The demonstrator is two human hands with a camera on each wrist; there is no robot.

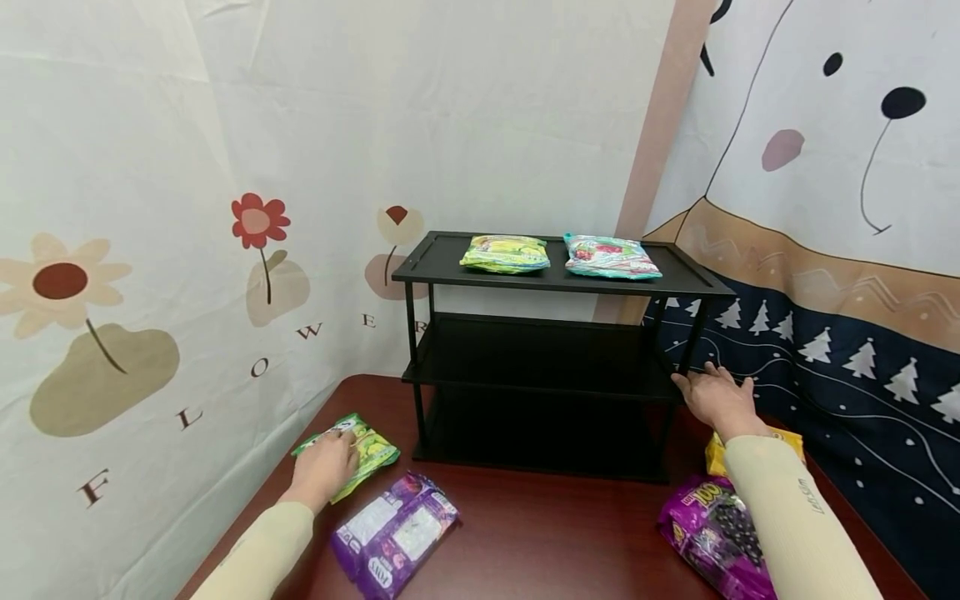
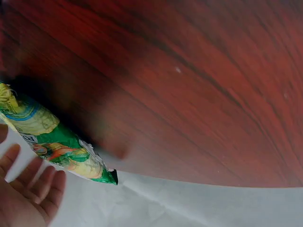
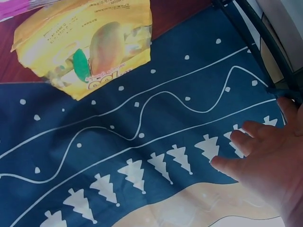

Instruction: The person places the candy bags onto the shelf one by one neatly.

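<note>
My left hand (image 1: 327, 463) reaches over a green and yellow candy bag (image 1: 372, 452) on the table's left side. In the left wrist view its fingers are spread loosely along the edge of that bag (image 2: 61, 139). The right hand (image 1: 718, 400) is at the right side of a black three-tier shelf (image 1: 536, 354), fingers extended and spread, close to the corner post. Seen from the right wrist, that hand (image 3: 265, 161) has nothing in its fingers. Below the right forearm lies a yellow bag with a mango picture (image 3: 94, 47), partly hidden in the head view.
On the shelf's top tier lie a yellow-green bag (image 1: 506, 253) and a teal-edged bag (image 1: 611, 257). A purple bag (image 1: 396, 533) lies at the table's front left, and a purple grape bag (image 1: 716, 533) at the right. Printed cloths (image 1: 480, 117) hang behind the table.
</note>
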